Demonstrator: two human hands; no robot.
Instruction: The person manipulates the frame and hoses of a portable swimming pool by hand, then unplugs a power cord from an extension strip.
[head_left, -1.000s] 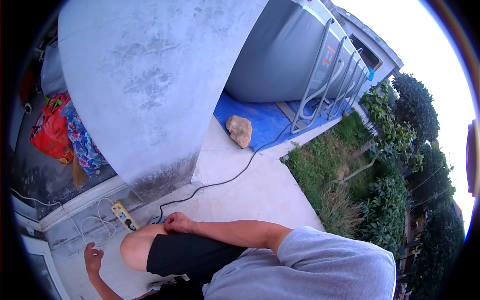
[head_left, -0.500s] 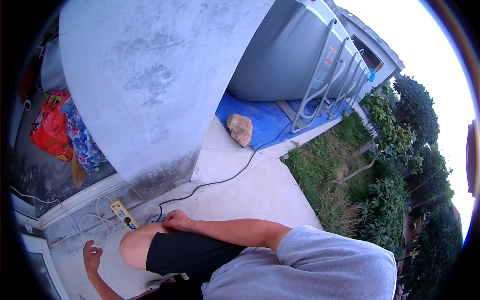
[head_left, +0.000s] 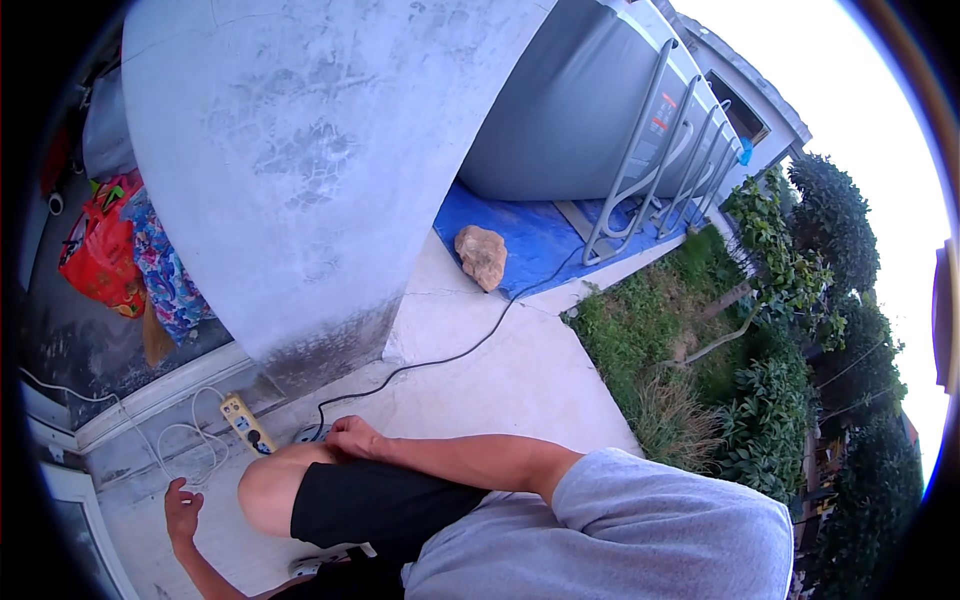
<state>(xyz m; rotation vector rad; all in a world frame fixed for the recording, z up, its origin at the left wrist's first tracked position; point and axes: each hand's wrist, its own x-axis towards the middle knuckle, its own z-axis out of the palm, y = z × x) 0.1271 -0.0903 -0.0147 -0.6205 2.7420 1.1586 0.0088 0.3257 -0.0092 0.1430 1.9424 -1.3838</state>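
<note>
My left hand (head_left: 183, 513) is held out past my bent knee (head_left: 270, 490), above the pale floor, near a loose white cable (head_left: 207, 455). Its fingers curve loosely with a gap to the thumb; a small pale spot shows there, too small to make out. My right hand (head_left: 354, 438) rests by the same knee at the edge of the black shorts (head_left: 375, 505), fingers curled in. What they hold, if anything, is hidden. Beyond the knee lies a cream power strip (head_left: 246, 423) with a black plug (head_left: 256, 439) in it.
A black cable (head_left: 440, 362) runs across the concrete (head_left: 520, 375) toward a blue tarp (head_left: 540, 228). A rock (head_left: 481, 257) lies at the tarp's edge, beside a grey frame pool (head_left: 560, 120). Red bag (head_left: 103, 255) and patterned bag (head_left: 160, 265) lie behind the grey wall (head_left: 290, 170). Plants grow right.
Both hands keep nearly the same place and pose. The view has shifted very slightly.
</note>
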